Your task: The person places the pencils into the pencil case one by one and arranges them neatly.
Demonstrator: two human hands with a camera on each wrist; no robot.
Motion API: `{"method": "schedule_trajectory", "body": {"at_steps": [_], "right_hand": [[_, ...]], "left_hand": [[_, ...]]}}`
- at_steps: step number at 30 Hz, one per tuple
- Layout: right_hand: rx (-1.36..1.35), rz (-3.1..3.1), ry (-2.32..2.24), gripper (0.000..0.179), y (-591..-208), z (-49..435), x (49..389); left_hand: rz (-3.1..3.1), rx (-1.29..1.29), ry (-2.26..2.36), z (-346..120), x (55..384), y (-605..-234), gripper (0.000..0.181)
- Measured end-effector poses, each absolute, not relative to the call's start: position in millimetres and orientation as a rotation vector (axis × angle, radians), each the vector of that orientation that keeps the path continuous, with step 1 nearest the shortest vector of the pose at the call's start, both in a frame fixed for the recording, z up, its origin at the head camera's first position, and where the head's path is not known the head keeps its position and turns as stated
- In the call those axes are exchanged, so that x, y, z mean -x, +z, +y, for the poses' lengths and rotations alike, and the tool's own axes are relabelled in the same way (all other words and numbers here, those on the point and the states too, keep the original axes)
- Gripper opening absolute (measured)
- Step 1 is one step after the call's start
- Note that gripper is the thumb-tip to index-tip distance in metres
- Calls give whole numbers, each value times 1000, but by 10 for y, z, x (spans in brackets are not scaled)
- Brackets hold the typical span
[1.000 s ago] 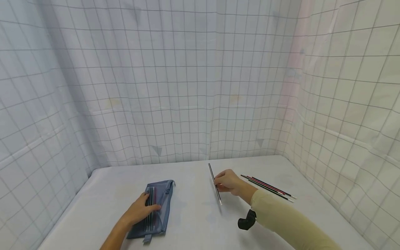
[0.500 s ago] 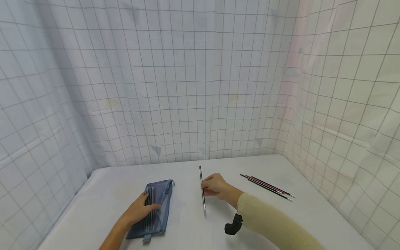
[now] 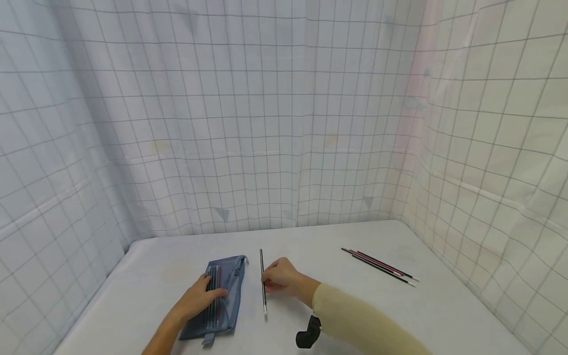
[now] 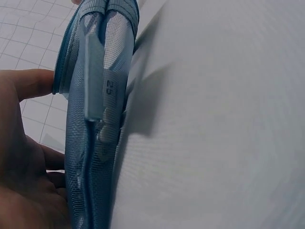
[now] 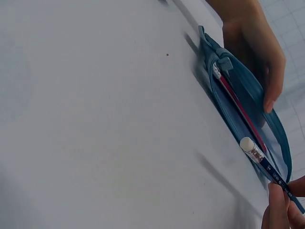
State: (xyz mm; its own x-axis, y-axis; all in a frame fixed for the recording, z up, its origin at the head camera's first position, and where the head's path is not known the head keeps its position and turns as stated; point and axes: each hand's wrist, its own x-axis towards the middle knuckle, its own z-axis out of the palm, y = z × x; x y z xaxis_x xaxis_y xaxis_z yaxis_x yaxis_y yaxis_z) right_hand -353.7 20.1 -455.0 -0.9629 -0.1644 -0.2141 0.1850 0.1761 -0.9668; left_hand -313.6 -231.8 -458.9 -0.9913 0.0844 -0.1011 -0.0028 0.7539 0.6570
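In the head view, a blue mesh pencil case lies at the left of the table, several pencils showing through it. My left hand holds it from its left side, thumb across the top. From the right wrist view, the zip mouth gapes, that hand's thumb is at the rim, and a red pencil lies inside. To the right of the case, my right hand pinches a dark pencil with a white eraser. In this view its eraser end overlaps the case's mouth.
Several black and red pencils lie slanted together on the right of the table. A white cloth covers the tabletop. Gridded white curtains stand behind and at both sides. A black wrist device hangs below the right sleeve.
My right hand has carried the pencil leftward and slightly nearer, from the middle of the table to beside the pencil case. My left hand has stayed in place on the case.
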Motion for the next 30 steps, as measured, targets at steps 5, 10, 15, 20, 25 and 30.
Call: {"method": "schedule_trajectory", "body": {"at_steps": [5, 10, 15, 20, 25, 30], "right_hand": [[2, 2150, -1885, 7, -4561, 39, 3478], [6, 2098, -1881, 6, -4573, -87, 3431], [13, 2068, -1847, 11, -4609, -179, 3416], [3, 2050, -1871, 13, -4594, -265, 3435], [-33, 2073, -1884, 15, -4548, -358, 3454], [-78, 2105, -1878, 15, -4534, -466, 3452]], "left_hand": [[2847, -77, 1042, -2307, 3144, -4599, 98], [2854, -72, 1040, -2317, 3160, -4636, 99], [2837, -85, 1064, -2321, 3156, -4654, 99], [2838, -75, 1052, -2327, 3175, -4643, 98], [2841, -87, 1041, -2342, 3191, -4641, 98], [2839, -95, 1049, -2338, 3193, -4637, 99]]}}
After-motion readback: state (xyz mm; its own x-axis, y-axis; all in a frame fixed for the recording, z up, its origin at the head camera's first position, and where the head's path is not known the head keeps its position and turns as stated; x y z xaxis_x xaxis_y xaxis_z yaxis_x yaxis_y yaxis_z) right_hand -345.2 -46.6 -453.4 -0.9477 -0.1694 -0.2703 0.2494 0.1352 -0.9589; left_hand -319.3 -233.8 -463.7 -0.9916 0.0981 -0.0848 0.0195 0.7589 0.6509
